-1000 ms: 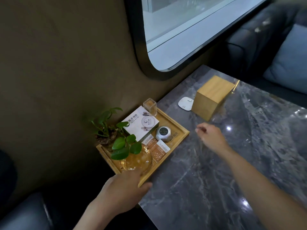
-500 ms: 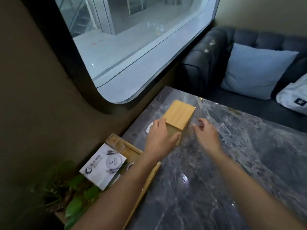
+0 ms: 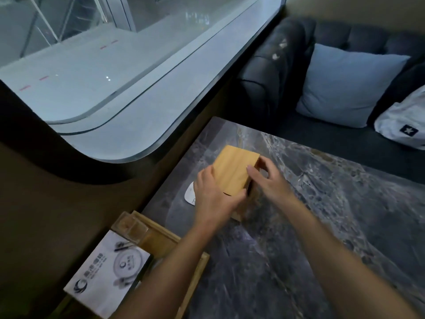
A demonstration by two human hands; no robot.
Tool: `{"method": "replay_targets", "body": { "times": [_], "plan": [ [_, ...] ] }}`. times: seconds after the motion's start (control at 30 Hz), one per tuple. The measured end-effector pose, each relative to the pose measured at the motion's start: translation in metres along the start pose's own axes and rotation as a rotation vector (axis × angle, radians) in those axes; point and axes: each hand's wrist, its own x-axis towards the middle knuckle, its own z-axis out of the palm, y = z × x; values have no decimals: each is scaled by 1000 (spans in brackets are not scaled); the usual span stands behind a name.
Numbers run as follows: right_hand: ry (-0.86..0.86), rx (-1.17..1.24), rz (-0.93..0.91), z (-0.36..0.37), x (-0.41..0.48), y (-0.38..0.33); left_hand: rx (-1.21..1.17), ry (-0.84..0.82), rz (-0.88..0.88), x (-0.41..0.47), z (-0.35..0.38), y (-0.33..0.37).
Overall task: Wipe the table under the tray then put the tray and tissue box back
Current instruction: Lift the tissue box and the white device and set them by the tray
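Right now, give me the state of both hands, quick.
Left hand: closed on the near-left side of the wooden tissue box.
Right hand: closed on the box's right side, fingers over its top edge.

both arms reach forward; left hand (image 3: 212,195) and right hand (image 3: 268,180) clasp inward (fingers curled).

Around the one wooden tissue box (image 3: 232,172) gather two hands, one white coaster (image 3: 189,194), one wooden tray (image 3: 195,272), one glass cup (image 3: 130,227), one printed card (image 3: 108,277), and one blue cushion (image 3: 345,85) beyond.
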Motion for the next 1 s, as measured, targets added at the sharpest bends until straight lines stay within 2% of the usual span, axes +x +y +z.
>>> {"method": "replay_targets", "body": {
  "times": [0.13, 0.2, 0.43, 0.5, 0.67, 0.8, 0.9, 0.97, 1.0],
  "plan": [
    [77, -341, -68, 9, 0, -9, -516, -130, -339, 2, -10, -8],
    [81, -459, -65, 15, -3, -11, -668, -185, -471, 0, -10, -12],
    [39, -630, -64, 31, -8, -13, -1024, -225, -661, -6, -5, -18],
    [41, -686, -100, 39, -9, -12, -1081, -193, -697, -8, -3, -18],
    [64, -801, -128, 49, -10, -7, -1103, -47, -733, -13, 3, -17],
    [59, -861, -142, 52, -11, -5, -998, -84, -726, -15, 2, -23],
    [85, -817, -188, 45, -15, -10, -655, -49, -603, -17, -1, -29],
    [247, -668, -196, 33, -20, -12, -358, 37, -419, -19, -6, -32],
    [332, -528, -126, 27, -23, -11, -286, 60, -341, -20, -8, -32]
  ]
}}
